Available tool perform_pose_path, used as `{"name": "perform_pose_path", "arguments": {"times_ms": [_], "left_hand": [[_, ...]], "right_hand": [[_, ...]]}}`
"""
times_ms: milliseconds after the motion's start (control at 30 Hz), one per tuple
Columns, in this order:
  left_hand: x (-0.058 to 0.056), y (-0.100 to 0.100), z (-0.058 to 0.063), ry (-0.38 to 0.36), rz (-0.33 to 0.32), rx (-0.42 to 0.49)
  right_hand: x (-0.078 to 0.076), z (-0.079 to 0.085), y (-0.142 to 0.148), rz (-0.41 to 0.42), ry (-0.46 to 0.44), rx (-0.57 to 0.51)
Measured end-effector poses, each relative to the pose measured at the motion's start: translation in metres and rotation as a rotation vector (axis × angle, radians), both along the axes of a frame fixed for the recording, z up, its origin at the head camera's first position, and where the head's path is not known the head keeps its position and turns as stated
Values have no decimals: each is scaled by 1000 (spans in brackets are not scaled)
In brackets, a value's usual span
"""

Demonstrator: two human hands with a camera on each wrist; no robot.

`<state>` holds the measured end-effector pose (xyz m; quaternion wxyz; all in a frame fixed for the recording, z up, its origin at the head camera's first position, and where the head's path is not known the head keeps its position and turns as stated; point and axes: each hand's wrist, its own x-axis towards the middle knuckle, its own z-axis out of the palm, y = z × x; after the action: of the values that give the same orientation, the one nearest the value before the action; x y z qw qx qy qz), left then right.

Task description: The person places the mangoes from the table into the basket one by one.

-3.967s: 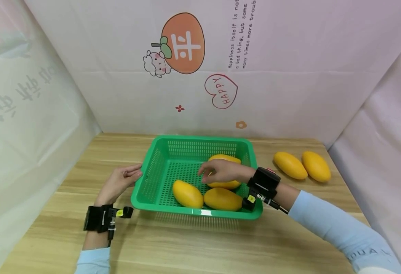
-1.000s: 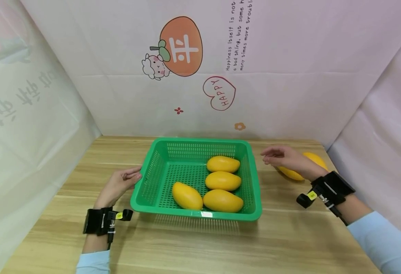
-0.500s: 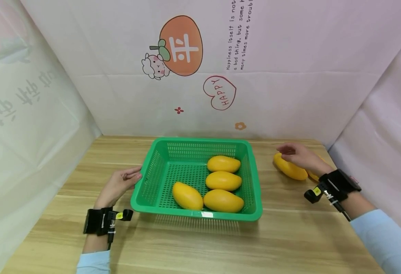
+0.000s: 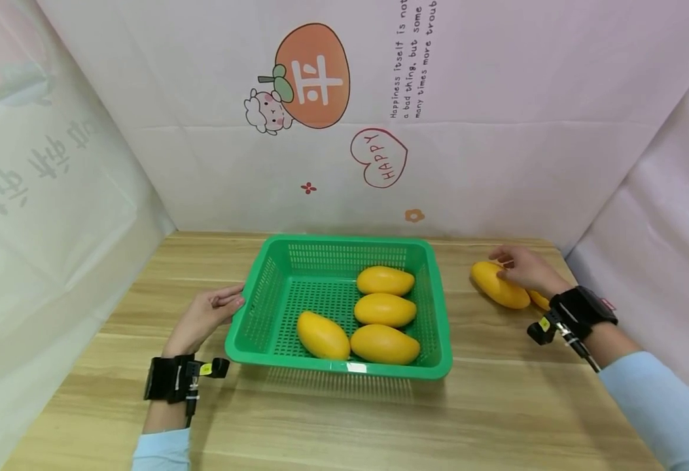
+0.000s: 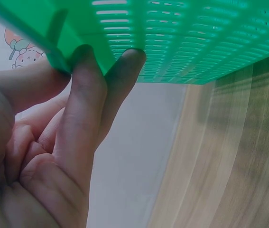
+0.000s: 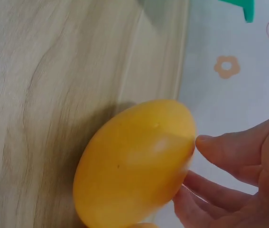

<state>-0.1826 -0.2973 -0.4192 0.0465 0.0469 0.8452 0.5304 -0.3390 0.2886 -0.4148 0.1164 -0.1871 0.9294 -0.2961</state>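
Note:
My left hand (image 4: 203, 320) pinches the left rim of a green slotted basket (image 4: 291, 362), fingers lying under the edge in the left wrist view. Inside the basket are several yellow mangoes: three stacked along the right side, top mango (image 4: 385, 280), and a tilted mango (image 4: 323, 335) left of the lowest. On the table to the right lies a mango (image 4: 495, 286). My right hand (image 4: 527, 267) is over its far side, thumb at its edge and fingers loosely bent behind, not wrapped round it. Another mango (image 4: 539, 299) is mostly hidden beneath this hand.
The basket stands on a wood-grain table (image 4: 344, 425). A white printed cloth (image 4: 497, 131) rises behind the table, and more cloth hangs at both sides. Each wrist wears a black band with a small camera.
My right hand has left the basket and travelled right to the two loose mangoes, shifting slightly farther right over the last second. The left hand and basket have stayed put.

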Motion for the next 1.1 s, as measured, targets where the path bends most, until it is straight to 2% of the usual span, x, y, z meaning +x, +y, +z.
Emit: {"name": "perform_pose_path", "arguments": {"times_ms": [400, 867, 1100], "left_hand": [[0, 0, -1, 1, 4, 0], [0, 0, 0, 1, 5, -9], [0, 0, -1, -8, 11, -10]], "right_hand": [[-6, -12, 0, -22, -14, 97], [6, -14, -9, -66, -216, 79], [6, -17, -9, -74, -232, 55]]}}
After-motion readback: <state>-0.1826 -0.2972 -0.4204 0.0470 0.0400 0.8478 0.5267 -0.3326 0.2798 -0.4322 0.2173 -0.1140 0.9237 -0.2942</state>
